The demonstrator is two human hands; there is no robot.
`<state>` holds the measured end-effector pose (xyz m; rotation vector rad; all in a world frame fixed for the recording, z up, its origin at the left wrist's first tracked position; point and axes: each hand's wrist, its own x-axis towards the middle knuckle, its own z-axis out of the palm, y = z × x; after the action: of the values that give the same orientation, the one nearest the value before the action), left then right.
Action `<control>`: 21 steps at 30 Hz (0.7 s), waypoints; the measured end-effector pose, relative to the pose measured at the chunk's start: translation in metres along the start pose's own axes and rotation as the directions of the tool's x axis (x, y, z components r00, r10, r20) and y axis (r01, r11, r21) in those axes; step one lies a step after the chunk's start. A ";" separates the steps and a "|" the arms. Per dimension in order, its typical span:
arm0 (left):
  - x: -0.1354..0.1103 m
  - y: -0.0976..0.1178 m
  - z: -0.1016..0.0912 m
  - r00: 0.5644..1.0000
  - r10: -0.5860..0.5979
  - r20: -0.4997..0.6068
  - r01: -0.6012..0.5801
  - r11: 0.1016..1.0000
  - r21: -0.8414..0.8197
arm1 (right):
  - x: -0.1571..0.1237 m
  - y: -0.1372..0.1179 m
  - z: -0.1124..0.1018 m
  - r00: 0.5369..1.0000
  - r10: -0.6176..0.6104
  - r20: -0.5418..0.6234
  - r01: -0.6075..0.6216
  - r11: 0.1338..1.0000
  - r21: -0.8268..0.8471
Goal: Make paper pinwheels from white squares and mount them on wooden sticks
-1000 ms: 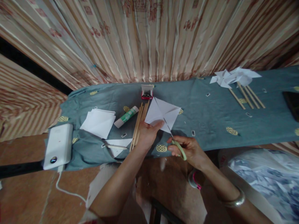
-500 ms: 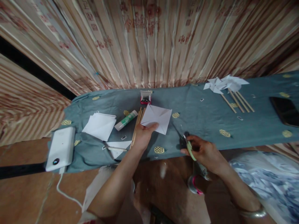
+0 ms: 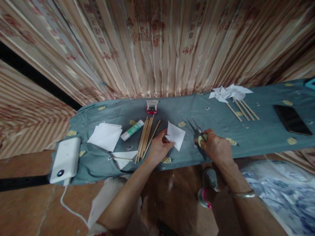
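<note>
My left hand (image 3: 158, 148) pinches a white square of paper (image 3: 176, 135) at its near left corner, lifted a little over the blue-grey cloth (image 3: 216, 131). My right hand (image 3: 214, 147) is closed round the green handles of a pair of scissors (image 3: 199, 130), whose blades point away from me and lie on the cloth just right of the paper. A bundle of wooden sticks (image 3: 146, 135) lies left of my left hand.
A glue stick (image 3: 132, 129), a stack of white paper (image 3: 105, 136), a cut paper piece (image 3: 123, 156) and a white power bank (image 3: 65, 159) lie to the left. A small red box (image 3: 152, 106) sits at the back. Paper pinwheels on sticks (image 3: 232, 96) and a dark phone (image 3: 292, 124) are at right.
My right hand drew the scissors out of the paper and moved them right, down onto the cloth. My left hand turned the paper, which now looks smaller, and lifted it.
</note>
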<state>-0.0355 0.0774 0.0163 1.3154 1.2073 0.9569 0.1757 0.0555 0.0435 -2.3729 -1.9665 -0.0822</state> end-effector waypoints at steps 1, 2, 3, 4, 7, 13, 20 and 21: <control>-0.001 0.000 -0.002 1.000 0.012 0.005 -0.012 1.000 0.020 | 0.001 0.000 0.000 1.000 -0.006 -0.007 0.006 1.000 -0.004; -0.002 0.001 -0.005 1.000 0.029 0.005 -0.030 0.998 0.052 | 0.002 0.000 0.001 1.000 -0.013 -0.016 0.013 1.000 -0.004; -0.004 0.002 -0.009 0.999 0.050 0.001 -0.049 0.994 0.092 | 0.003 0.001 0.002 0.999 -0.022 -0.026 0.022 1.000 0.000; -0.005 0.003 -0.012 0.998 0.069 -0.004 -0.068 0.988 0.137 | 0.003 0.002 0.004 0.999 -0.032 -0.035 0.033 0.999 0.007; -0.008 0.003 -0.024 0.992 0.128 -0.017 -0.119 0.958 0.259 | 0.005 0.004 0.009 0.998 -0.048 -0.048 0.050 0.998 0.040; -0.012 0.003 -0.045 0.976 0.210 -0.063 -0.170 0.907 0.386 | 0.014 0.005 0.019 0.997 0.008 -0.075 0.000 0.994 0.110; -0.012 0.005 -0.094 0.921 0.334 -0.203 -0.149 0.780 0.608 | 0.018 0.008 0.024 0.997 -0.003 -0.082 0.022 0.972 0.233; -0.012 0.004 -0.104 0.900 0.368 -0.233 -0.127 0.734 0.667 | 0.017 0.008 0.024 0.995 -0.024 -0.093 0.046 0.970 0.240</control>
<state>-0.1382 0.0843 0.0333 1.9497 1.7695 1.0460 0.1871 0.0720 0.0208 -2.1441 -1.8591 0.0467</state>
